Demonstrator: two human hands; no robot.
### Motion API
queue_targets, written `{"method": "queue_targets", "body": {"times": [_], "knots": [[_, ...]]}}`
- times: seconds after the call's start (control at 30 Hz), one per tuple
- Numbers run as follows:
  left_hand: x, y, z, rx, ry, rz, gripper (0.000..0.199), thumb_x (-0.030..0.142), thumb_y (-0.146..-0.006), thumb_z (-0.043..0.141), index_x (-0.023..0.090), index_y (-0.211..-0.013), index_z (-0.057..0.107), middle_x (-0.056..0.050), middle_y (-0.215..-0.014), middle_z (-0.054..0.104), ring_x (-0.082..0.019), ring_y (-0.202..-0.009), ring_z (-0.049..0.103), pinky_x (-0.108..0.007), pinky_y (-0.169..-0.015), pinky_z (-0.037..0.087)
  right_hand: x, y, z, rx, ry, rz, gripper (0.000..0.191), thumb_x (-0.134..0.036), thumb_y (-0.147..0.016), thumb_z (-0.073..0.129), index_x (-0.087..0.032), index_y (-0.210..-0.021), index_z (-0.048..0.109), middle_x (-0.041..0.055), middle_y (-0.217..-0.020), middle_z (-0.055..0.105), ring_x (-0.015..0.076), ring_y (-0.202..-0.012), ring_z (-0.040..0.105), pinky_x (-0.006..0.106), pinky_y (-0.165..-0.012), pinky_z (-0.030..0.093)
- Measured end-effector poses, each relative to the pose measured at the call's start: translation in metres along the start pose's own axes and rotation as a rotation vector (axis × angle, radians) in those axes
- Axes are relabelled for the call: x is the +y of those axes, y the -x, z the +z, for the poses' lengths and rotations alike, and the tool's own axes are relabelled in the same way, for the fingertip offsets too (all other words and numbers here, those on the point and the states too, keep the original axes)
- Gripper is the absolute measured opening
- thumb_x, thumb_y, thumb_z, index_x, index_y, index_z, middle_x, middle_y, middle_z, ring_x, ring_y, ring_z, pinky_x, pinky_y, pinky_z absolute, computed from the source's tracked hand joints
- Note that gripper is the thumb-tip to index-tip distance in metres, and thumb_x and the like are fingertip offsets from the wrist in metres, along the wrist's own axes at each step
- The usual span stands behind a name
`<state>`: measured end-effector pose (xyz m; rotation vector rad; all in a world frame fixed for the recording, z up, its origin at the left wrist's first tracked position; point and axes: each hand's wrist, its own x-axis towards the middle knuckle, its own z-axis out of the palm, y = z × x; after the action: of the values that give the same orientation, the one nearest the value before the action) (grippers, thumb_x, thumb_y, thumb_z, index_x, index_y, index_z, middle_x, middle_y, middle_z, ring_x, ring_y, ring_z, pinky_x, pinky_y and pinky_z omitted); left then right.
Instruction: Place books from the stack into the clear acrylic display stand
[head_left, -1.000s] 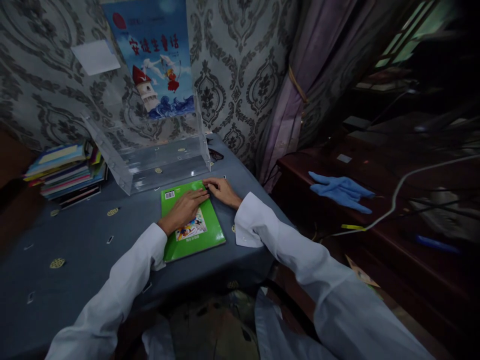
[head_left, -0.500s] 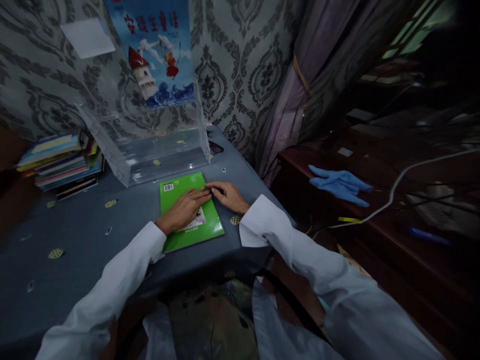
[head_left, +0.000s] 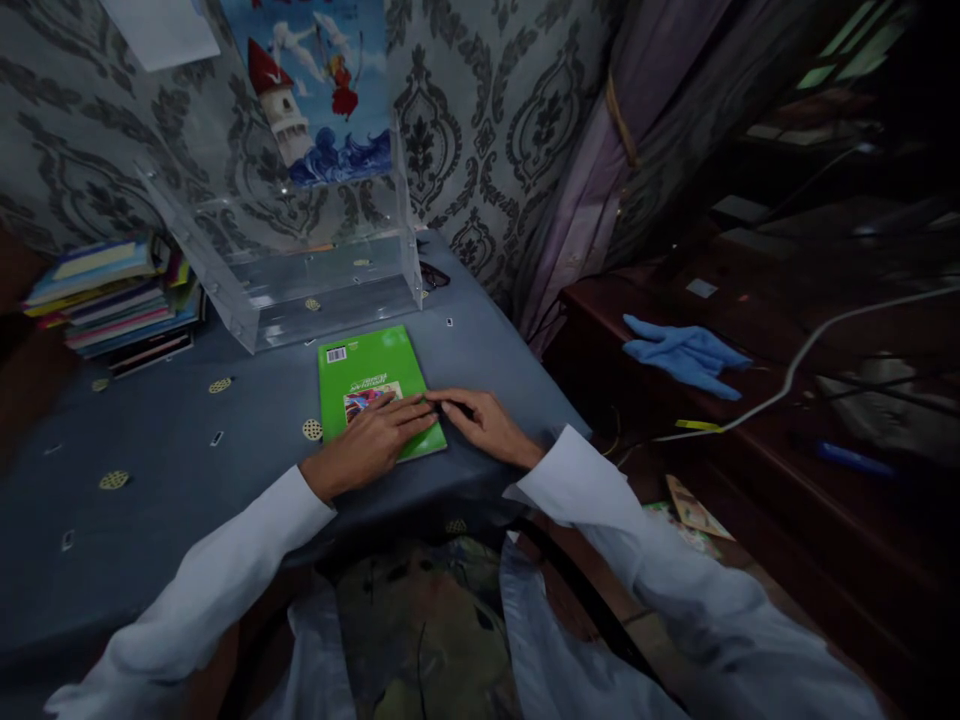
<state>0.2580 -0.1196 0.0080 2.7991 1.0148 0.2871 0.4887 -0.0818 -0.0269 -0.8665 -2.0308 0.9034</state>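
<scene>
A green book (head_left: 379,358) lies on the cloth-covered table, with a barcode at its far left corner and a small colour picture partly covered by my hand. My left hand (head_left: 381,440) rests flat across the near half of the book, fingers stretched to the right. At the book's right edge, my right hand (head_left: 486,425) touches with its fingertips, index finger extended and thumb below it. The fingertips of both hands meet near that edge. The undersides of the fingers are hidden.
A clear acrylic stand (head_left: 259,325) stands behind the book, a poster (head_left: 330,110) above it. Stacked books (head_left: 124,300) sit at the left. Dark glasses (head_left: 435,276) lie near the stand. On the right-hand furniture are a blue glove (head_left: 686,355) and a white cable (head_left: 799,365).
Both hands have slid toward me along the book, from its middle to its near half, uncovering more of the cover print. The view has tilted down slightly.
</scene>
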Motion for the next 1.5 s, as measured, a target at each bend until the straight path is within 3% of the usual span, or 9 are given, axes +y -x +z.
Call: {"method": "queue_targets", "body": {"times": [0.27,0.4,0.53,0.7,0.83,0.97,1.27,1.37,1.5], "knots": [[0.031,0.018,0.008,-0.059,-0.048,-0.001,0.064,-0.001,-0.087,0.044,0.022,-0.147,0.044,-0.007,-0.153,0.049,-0.022,-0.150,0.031,-0.051,-0.124,0.022,-0.014,0.044,0.004,0.018,0.002,-0.047,0.036,-0.022,-0.098,0.049,-0.028,-0.128,0.067,0.0068,-0.118,0.075,0.0220,-0.110,0.070,0.041,-0.097,0.055],[0.032,0.023,0.004,-0.037,-0.050,-0.020,0.066,0.000,-0.088,0.043,0.024,-0.149,0.041,-0.006,-0.152,0.051,-0.019,-0.147,0.037,-0.046,-0.123,0.028,-0.016,0.046,0.001,0.000,0.049,-0.099,0.037,-0.021,-0.099,0.048,-0.030,-0.130,0.065,0.0068,-0.124,0.073,0.0215,-0.114,0.069,0.042,-0.101,0.054],[0.012,0.032,-0.004,0.073,-0.020,-0.102,0.059,0.002,-0.090,0.042,0.029,-0.143,0.051,-0.004,-0.145,0.058,-0.017,-0.136,0.052,-0.039,-0.114,0.043,-0.016,0.039,-0.004,-0.013,0.070,-0.108,0.035,-0.021,-0.098,0.049,-0.031,-0.127,0.067,0.0062,-0.116,0.076,0.0223,-0.107,0.071,0.041,-0.095,0.058],[-0.048,0.048,-0.008,0.222,-0.060,-0.272,0.048,0.008,-0.091,0.045,0.025,-0.135,0.058,-0.007,-0.137,0.064,-0.020,-0.125,0.062,-0.037,-0.107,0.051,-0.018,0.026,-0.009,-0.022,0.050,-0.132,0.031,-0.021,-0.099,0.049,-0.031,-0.120,0.069,0.0062,-0.108,0.076,0.0211,-0.100,0.071,0.037,-0.086,0.060],[-0.099,0.052,-0.007,0.301,-0.135,-0.493,0.040,0.017,-0.096,0.042,0.018,-0.131,0.060,-0.012,-0.135,0.065,-0.026,-0.122,0.064,-0.043,-0.105,0.052,-0.025,0.006,-0.013,-0.015,0.079,-0.174,0.028,-0.024,-0.099,0.049,-0.031,-0.117,0.070,0.0070,-0.105,0.075,0.0218,-0.098,0.071,0.039,-0.088,0.059],[-0.125,0.051,-0.001,0.337,-0.096,-0.527,0.040,0.024,-0.099,0.039,0.013,-0.132,0.060,-0.016,-0.138,0.063,-0.027,-0.126,0.062,-0.046,-0.108,0.050,-0.028,-0.031,-0.007,-0.073,0.117,-0.226,0.032,-0.026,-0.100,0.049,-0.030,-0.125,0.068,0.0075,-0.109,0.076,0.0235,-0.103,0.070,0.041,-0.093,0.057],[-0.128,0.052,0.021,0.497,-0.016,-0.512,0.042,0.022,-0.099,0.038,0.015,-0.136,0.058,-0.013,-0.141,0.060,-0.024,-0.131,0.057,-0.045,-0.112,0.047,-0.004,-0.143,0.077,-0.309,0.215,-0.349,0.048,-0.023,-0.099,0.044,-0.018,-0.147,0.047,0.0142,-0.148,0.054,0.0250,-0.139,0.049,0.046,-0.115,0.042],[-0.127,0.050,0.020,0.511,-0.022,-0.525,0.042,0.021,-0.099,0.036,0.016,-0.133,0.060,-0.013,-0.140,0.061,-0.024,-0.130,0.058,-0.046,-0.113,0.046,0.006,-0.156,0.092,-0.369,0.334,-0.344,0.050,-0.025,-0.101,0.041,-0.013,-0.150,0.041,0.0189,-0.151,0.049,0.0272,-0.144,0.042,0.050,-0.118,0.036],[-0.125,0.050,0.017,0.486,-0.034,-0.539,0.043,0.022,-0.099,0.036,0.013,-0.134,0.060,-0.015,-0.140,0.061,-0.026,-0.129,0.059,-0.047,-0.112,0.046,0.024,-0.153,0.087,-0.355,0.427,-0.315,0.053,-0.030,-0.101,0.042,-0.013,-0.151,0.037,0.0190,-0.152,0.048,0.0274,-0.147,0.037,0.052,-0.122,0.029]]}}
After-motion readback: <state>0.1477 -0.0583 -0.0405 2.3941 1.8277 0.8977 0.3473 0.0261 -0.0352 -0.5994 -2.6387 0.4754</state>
